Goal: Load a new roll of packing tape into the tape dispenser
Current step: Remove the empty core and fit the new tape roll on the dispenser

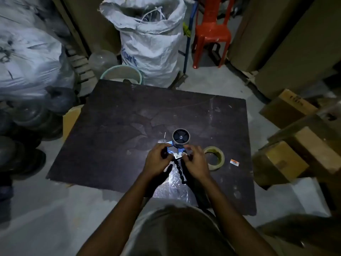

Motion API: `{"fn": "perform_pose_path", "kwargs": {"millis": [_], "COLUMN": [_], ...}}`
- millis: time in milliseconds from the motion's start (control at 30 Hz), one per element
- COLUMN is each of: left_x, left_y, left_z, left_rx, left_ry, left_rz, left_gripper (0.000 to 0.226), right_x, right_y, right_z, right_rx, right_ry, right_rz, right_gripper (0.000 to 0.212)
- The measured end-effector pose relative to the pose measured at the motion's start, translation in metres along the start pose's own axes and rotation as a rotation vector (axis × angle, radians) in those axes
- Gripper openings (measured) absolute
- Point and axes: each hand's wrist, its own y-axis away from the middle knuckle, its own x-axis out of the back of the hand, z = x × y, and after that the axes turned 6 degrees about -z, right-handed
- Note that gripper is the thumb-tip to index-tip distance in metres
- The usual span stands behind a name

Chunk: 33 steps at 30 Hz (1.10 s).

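The dark board [129, 126] took up most of the floor, with a white sack [153, 43] and a red chair [212, 32] on the far side and cardboard boxes [287, 156] off to the right. Near its front edge sat the tape dispenser [180, 145], left hand [156, 161] and right hand [195, 161] both pinched onto its frame by the blade end, black handle pointing back at the person. The new tape roll [215, 157] lay flat just right of the right hand, and a tiny orange tag [234, 162] a bit further right.

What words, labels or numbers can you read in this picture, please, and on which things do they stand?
Nothing can be read for certain.
White sack: blue lettering, partly hidden and blurred, unreadable.
Cardboard box: dark print, too small to read.
Small orange and white label on the board: too small to read.
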Motion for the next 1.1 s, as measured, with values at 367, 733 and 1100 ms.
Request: {"fn": "perform_pose_path", "kwargs": {"millis": [367,733,1100], "left_x": [0.024,0.031,0.05], "left_y": [-0.023,-0.035,-0.029], "left_z": [-0.015,-0.036,-0.016], "left_rx": [-0.083,-0.032,0.247], "left_ry": [-0.365,-0.296,-0.017], "left_rz": [-0.038,-0.1,-0.058], "left_gripper": [0.045,0.046,0.005], "right_x": [-0.03,-0.025,-0.019], "right_y": [-0.005,-0.008,-0.007], "right_z": [0.006,0.007,0.011], "right_rx": [-0.086,-0.139,-0.202], "right_ry": [0.174,0.131,-0.024], "right_rz": [0.05,0.01,0.029], "right_gripper": [0.041,0.026,0.018]}}
